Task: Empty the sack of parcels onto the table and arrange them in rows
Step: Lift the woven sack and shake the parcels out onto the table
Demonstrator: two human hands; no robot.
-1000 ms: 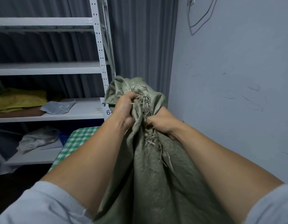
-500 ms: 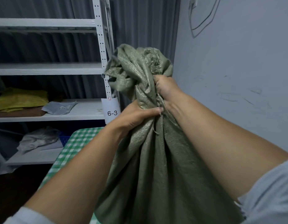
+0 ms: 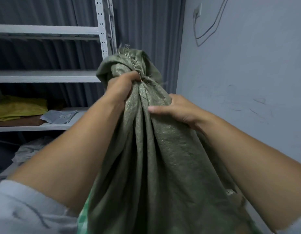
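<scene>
A green woven sack (image 3: 154, 157) hangs upright in front of me and fills the lower middle of the view. My left hand (image 3: 120, 89) grips its bunched, frayed neck near the top. My right hand (image 3: 176, 109) holds the gathered cloth a little lower on the right side, thumb across the folds. A sliver of the green-checked table (image 3: 83, 215) shows under the sack at the bottom. No parcels are visible; the sack hides its contents.
A white metal shelf rack (image 3: 102, 36) stands at the left with yellow cloth (image 3: 19, 107) and a grey bag (image 3: 60, 116) on one shelf. A grey wall (image 3: 247, 81) is close on the right; dark curtains hang behind.
My hands have swapped heights: the left moved up to the sack's neck, the right dropped lower on the cloth. The sack sits higher and the view has tilted up.
</scene>
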